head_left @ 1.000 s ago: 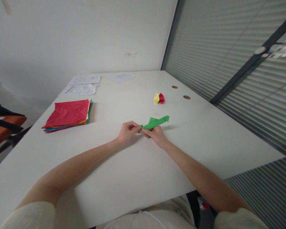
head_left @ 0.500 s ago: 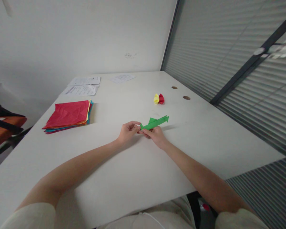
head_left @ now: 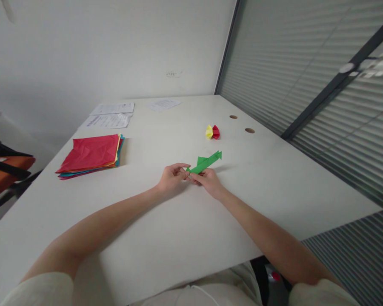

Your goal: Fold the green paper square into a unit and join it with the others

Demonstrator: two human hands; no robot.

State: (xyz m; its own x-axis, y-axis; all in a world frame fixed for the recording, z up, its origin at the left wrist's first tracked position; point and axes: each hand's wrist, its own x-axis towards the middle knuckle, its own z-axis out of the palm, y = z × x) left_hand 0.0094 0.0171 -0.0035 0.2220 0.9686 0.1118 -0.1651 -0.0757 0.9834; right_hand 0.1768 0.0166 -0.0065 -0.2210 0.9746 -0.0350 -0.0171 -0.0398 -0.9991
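A long, narrow folded green paper (head_left: 207, 162) points up and to the right just above the white table (head_left: 185, 229). My left hand (head_left: 172, 177) pinches its near tip with closed fingers. My right hand (head_left: 208, 180) grips the same near end from the right, its fingers curled under the paper. Both hands rest on the table near its middle, touching each other at the fingertips.
A stack of coloured paper sheets (head_left: 91, 154), red on top, lies at the left. A small yellow and red folded piece (head_left: 212, 131) sits beyond the hands. Printed white sheets (head_left: 110, 115) lie at the far edge. Two round holes (head_left: 249, 130) are near the right edge. An orange chair (head_left: 3, 170) stands left.
The far end of the green paper has tilted slightly up and swung a little to the left. Both hands stay in the same place, still pinching its near end.
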